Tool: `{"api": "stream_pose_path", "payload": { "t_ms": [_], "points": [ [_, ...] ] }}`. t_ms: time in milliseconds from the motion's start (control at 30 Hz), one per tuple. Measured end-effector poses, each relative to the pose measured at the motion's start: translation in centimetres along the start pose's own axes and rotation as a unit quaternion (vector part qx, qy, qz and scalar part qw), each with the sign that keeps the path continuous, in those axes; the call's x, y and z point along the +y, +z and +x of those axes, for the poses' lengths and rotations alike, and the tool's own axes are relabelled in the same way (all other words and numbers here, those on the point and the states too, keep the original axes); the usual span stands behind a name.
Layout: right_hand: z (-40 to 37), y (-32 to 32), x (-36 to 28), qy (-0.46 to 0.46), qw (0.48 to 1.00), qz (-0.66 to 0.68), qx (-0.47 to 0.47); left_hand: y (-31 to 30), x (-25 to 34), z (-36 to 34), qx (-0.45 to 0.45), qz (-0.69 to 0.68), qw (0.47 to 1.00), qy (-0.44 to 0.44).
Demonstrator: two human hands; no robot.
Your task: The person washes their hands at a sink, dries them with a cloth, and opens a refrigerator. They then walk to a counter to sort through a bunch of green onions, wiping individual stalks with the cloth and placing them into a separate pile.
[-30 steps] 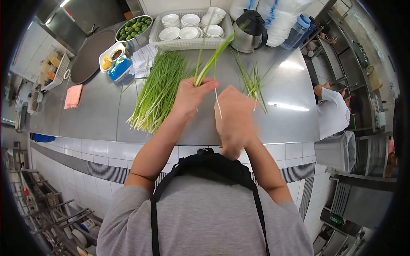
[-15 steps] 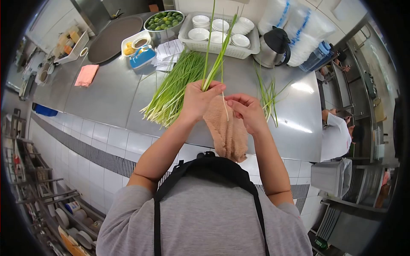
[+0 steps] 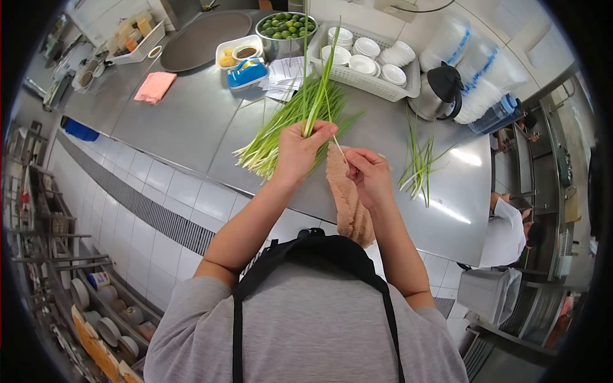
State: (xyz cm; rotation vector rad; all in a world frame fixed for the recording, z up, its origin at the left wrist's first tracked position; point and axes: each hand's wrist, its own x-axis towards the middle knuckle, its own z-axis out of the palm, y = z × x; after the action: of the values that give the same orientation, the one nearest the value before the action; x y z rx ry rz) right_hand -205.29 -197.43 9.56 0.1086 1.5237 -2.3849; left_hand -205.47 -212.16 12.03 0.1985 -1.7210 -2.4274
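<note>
A few thin spring onions (image 3: 317,102) rise from my left hand (image 3: 297,150), which is closed around their lower part. My right hand (image 3: 370,173) is held just to its right, thumb and fingers pinching the pale lower end of one stalk. Behind my left hand, a large heap of spring onions (image 3: 271,137) lies on the steel counter (image 3: 191,137), white ends towards me. Under and beside my right hand is a tan towel (image 3: 348,201), hanging over the counter edge. Several loose spring onions (image 3: 418,166) lie further right.
At the back stand a bowl of limes (image 3: 285,29), a basket of white dishes (image 3: 408,89), a kettle (image 3: 435,96) and a round brown tray (image 3: 204,41). A pink cloth (image 3: 154,87) lies left. Another person (image 3: 504,230) is beyond the counter's right end.
The view has turned, so the counter and its things appear shifted to the right. My right hand has drawn slightly down, and the pinched stalk now slants between my hands.
</note>
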Motion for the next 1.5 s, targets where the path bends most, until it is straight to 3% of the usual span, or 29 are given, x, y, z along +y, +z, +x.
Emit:
{"api": "stream_pose_path", "payload": {
  "t_ms": [200, 400, 500, 700, 767, 900, 967, 1133, 1200, 1233, 1267, 1333, 1467, 1500],
  "points": [
    [0.5, 1.0, 0.8, 0.01, 0.999, 0.01, -0.036, -2.6, 1.2, -0.1, 0.044, 0.005, 0.999, -0.021],
    [1.6, 2.7, 1.6, 0.03, 0.997, -0.007, -0.073, -7.8, 2.6, -0.1, 0.168, -0.034, 0.984, 0.048],
    [2.9, 3.9, 2.4, 0.039, 0.994, -0.016, -0.102, -12.1, 3.8, -1.2, 0.215, -0.03, 0.976, 0.034],
    [8.3, 10.4, 2.6, -0.028, 0.959, -0.225, -0.169, -17.9, 3.2, -4.1, 0.305, -0.028, 0.951, 0.034],
    [10.8, 12.9, 4.3, -0.122, 0.899, -0.371, -0.199, -18.2, 2.6, -4.8, 0.33, -0.04, 0.942, 0.041],
    [15.8, 14.3, 9.5, -0.11, 0.847, -0.462, -0.237, -18.9, 1.1, -5.1, 0.343, -0.054, 0.938, 0.013],
    [17.7, 13.8, 11.6, -0.175, 0.822, -0.481, -0.249, -18.8, 0.9, -5.0, 0.345, -0.057, 0.937, 0.011],
    [17.5, 14.0, 9.8, -0.152, 0.838, -0.486, -0.195, -18.1, 1.0, -4.4, 0.331, -0.07, 0.941, -0.006],
    [17.2, 13.4, 9.6, -0.214, 0.816, -0.475, -0.251, -17.5, 1.1, -3.9, 0.323, -0.072, 0.944, -0.005],
    [16.8, 13.2, 9.8, -0.291, 0.777, -0.504, -0.239, -17.2, 1.2, -3.7, 0.314, -0.074, 0.946, -0.003],
    [16.8, 13.3, 9.6, -0.291, 0.778, -0.504, -0.236, -17.0, 1.2, -3.5, 0.312, -0.073, 0.947, -0.004],
    [16.1, 14.2, 8.0, -0.169, 0.757, -0.585, -0.237, -16.7, 1.1, -3.0, 0.312, -0.071, 0.947, -0.001],
    [16.4, 13.3, 8.6, -0.183, 0.772, -0.537, -0.288, -16.4, 0.8, -2.7, 0.305, -0.061, 0.95, -0.009],
    [15.8, 13.6, 8.1, -0.162, 0.804, -0.491, -0.292, -16.2, 0.8, -2.6, 0.307, -0.059, 0.95, -0.014]
  ]
}}
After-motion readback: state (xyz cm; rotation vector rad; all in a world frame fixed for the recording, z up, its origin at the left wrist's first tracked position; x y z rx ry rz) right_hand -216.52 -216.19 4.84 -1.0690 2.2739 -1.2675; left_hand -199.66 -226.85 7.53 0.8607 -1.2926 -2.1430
